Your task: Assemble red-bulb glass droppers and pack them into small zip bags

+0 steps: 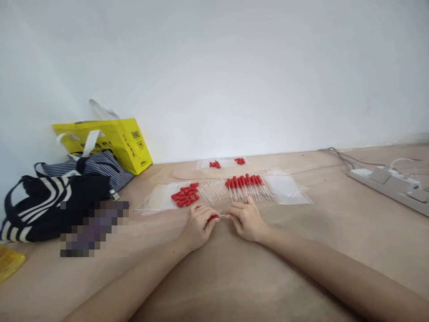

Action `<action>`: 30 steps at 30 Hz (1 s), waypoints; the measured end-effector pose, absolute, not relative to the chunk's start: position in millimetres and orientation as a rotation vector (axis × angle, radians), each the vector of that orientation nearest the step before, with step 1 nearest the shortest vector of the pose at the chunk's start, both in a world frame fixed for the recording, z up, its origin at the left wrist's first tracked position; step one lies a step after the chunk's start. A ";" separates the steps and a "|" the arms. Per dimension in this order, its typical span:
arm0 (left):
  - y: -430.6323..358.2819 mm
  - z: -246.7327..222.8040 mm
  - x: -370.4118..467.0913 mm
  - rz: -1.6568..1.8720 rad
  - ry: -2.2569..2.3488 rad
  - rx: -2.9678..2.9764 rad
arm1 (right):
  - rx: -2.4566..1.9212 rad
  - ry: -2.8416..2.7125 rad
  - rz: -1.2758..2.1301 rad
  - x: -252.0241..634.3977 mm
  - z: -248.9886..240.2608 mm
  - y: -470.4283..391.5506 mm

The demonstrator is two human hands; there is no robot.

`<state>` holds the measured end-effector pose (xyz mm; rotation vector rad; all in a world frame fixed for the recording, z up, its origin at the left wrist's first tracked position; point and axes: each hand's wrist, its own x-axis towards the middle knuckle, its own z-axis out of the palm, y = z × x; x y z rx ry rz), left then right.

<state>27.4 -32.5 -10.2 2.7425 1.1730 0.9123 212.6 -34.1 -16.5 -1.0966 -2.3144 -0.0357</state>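
Closed in a pinch, my left hand (198,226) grips a red rubber dropper bulb (213,218). My right hand (248,222) pinches a thin clear dropper tube (222,216), whose end meets the bulb; how deep it sits I cannot tell. Just beyond my left hand, several loose red bulbs (185,194) lie on a clear plastic bag (161,197). A row of bare clear tubes (212,191) lies beside them. Farther right are several droppers with red bulbs on their tubes (244,181), bulbs toward the wall.
Another flat plastic bag (283,188) lies right of the droppers. A bag with small red bulbs (215,164) sits by the wall. At left stand a yellow paper bag (134,147) and a dark striped bag (53,201). A power strip (398,183) with cables is at right.
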 end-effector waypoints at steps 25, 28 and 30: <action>-4.5 -2.3 -13.0 0.885 1.615 2.819 | -1.625 -1.851 0.210 245.4 -9.1 3.0; 3.5 -1.9 -28.2 0.841 1.721 2.829 | -1.867 -1.619 0.102 262.9 -7.3 16.4; 7.3 -2.7 -34.2 0.791 1.750 2.848 | -1.973 -1.579 0.073 269.7 -7.7 21.4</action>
